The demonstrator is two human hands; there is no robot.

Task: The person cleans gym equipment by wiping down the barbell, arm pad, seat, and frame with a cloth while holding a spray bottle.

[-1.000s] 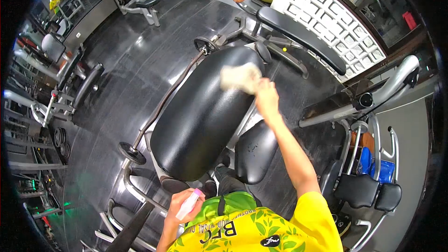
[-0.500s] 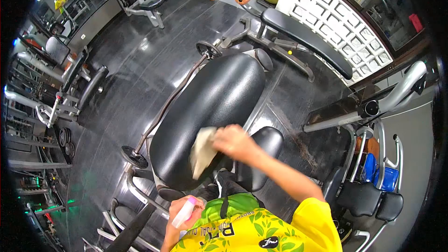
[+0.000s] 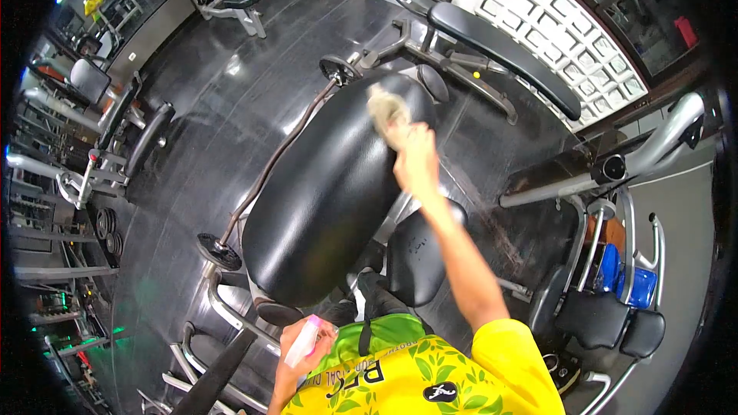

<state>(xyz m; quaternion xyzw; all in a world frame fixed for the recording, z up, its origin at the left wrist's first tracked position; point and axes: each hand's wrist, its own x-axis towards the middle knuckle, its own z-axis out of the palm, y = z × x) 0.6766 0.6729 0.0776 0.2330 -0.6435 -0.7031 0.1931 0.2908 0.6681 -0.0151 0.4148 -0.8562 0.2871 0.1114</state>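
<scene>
My right hand (image 3: 417,160) is closed on a pale cloth (image 3: 387,111), which lies over the far end of a long black padded bench (image 3: 323,192). The cloth is slightly blurred by motion. Close to my body at the bottom, my left hand (image 3: 306,344) is wrapped round a white and pink spray bottle (image 3: 305,338); its lower part is hidden. A smaller black seat pad (image 3: 419,255) with small marks on it stands to the right of the bench.
A bent bar (image 3: 278,157) with a weight plate (image 3: 218,251) at its near end runs along the bench's left side. Behind is another bench (image 3: 503,54) with orange rollers. Silver-framed machines (image 3: 607,184) stand at the right, more equipment (image 3: 127,134) at the left.
My right hand and the cloth have moved from the bench's near end to its far end since half a second ago. My left hand still holds the spray bottle near my body.
</scene>
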